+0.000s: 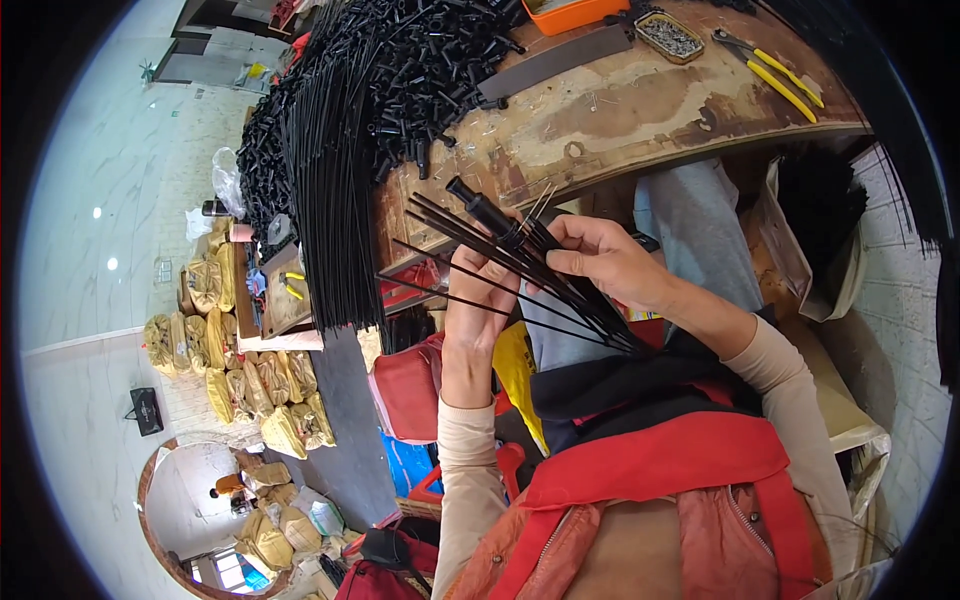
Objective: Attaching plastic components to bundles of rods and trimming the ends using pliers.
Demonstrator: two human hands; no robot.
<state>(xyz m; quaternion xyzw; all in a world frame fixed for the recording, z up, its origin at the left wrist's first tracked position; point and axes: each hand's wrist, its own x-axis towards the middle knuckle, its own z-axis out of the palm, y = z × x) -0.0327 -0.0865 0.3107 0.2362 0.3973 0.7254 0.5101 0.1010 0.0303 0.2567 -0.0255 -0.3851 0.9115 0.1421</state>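
Between my hands is a bundle of thin black rods [590,315], fanned out and pointing back toward my lap. A black plastic tube fitting [488,214] with a ringed collar stands among the rods' far ends. My left hand [475,290] is closed around the fitting and rods from beneath. With thumb and fingers pinched, my right hand [610,260] grips rods at the fitting's collar. Thin silver wires [541,202] stick up beside that pinch; where they enter is hidden by my fingers.
A worn wooden bench [620,110] carries a heap of black tube fittings [430,75] and a long sheaf of black rods [335,190]. Yellow-handled pliers [780,85], a small tray of metal bits [669,37] and an orange bin [575,14] lie along it. Tan bundles [215,340] stand at left.
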